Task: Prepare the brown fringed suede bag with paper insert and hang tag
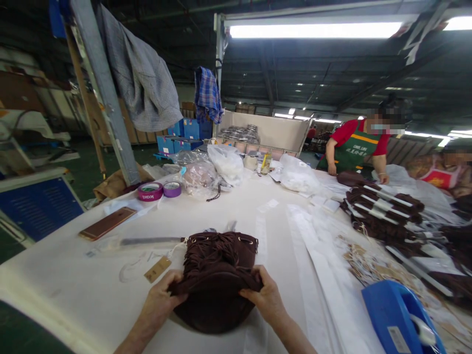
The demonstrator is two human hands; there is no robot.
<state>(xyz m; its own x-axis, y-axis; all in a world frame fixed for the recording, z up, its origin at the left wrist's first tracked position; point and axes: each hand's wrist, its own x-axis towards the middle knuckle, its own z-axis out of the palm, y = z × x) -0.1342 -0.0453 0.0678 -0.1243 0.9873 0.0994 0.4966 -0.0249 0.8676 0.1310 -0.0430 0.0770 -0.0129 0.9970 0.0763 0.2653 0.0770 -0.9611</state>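
A dark brown fringed bag (221, 260) lies on the white table in front of me, its rounded base toward me and its eyeletted top edge facing away. My left hand (164, 295) pinches the bag's left side near the base. On the opposite side, my right hand (267, 295) grips the edge between thumb and fingers. A brown paper tag (158, 268) hangs by a string from the bag's left and rests on the table. Beyond it, a strap wrapped in pale covering (151, 241) stretches leftward from the top corner.
Left on the table (66, 265) are a phone (107, 222) and purple tape rolls (150, 191). Plastic-wrapped items (201, 177) lie farther back. To the right are a blue tape dispenser (398, 314), tags (368, 263) and stacked brown bags (383, 206). A co-worker in a green apron (356, 147) stands across.
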